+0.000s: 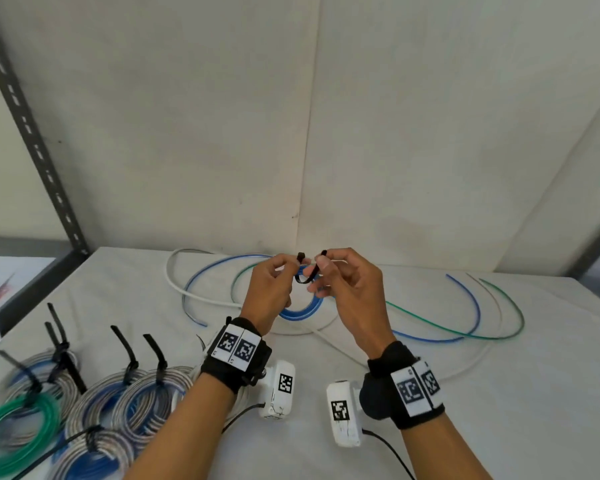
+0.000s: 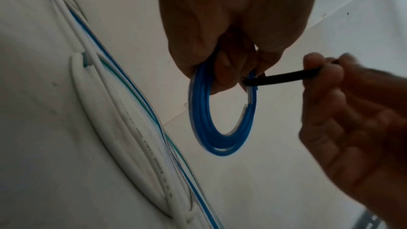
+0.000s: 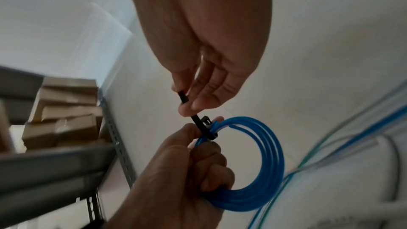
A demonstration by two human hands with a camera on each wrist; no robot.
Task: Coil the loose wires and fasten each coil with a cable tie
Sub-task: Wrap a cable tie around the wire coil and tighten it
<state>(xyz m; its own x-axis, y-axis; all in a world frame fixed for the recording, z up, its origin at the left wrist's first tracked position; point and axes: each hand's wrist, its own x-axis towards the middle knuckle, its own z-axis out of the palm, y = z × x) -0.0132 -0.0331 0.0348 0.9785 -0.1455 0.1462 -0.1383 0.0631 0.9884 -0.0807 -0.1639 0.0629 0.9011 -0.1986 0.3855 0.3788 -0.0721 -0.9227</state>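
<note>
— Two hands are raised over the white table [image 1: 465,393] in the head view. What have they got?
— The left hand [image 1: 269,294] grips a small blue coil [image 1: 300,311] that hangs below its fingers, clear of the table. The right hand [image 1: 347,289] pinches a black cable tie [image 1: 307,273] between thumb and forefinger; the tie loops under the top of the coil, both ends sticking up.
— And on the table?
— Loose wires [image 1: 430,327], blue, green and white, sprawl behind the hands. Finished coils [image 1: 142,400] with black ties lie at the near left, one of them green [image 1: 14,431].
— Left wrist view?
— The left hand [image 2: 231,29] has its fingers curled round the top of the blue coil [image 2: 220,138]. The cable tie [image 2: 284,77] runs from the coil to the right hand [image 2: 352,119], whose thumb and forefinger pinch its far end; the other fingers are loosely bent.
— Right wrist view?
— The right hand [image 3: 204,55] pinches the tie's strap [image 3: 196,119] just above the coil [image 3: 264,163]. The left hand [image 3: 187,171] is clenched on the coil's left side, thumb near the tie. A grey metal shelf [image 3: 55,166] with cardboard boxes [image 3: 66,111] stands at left.
</note>
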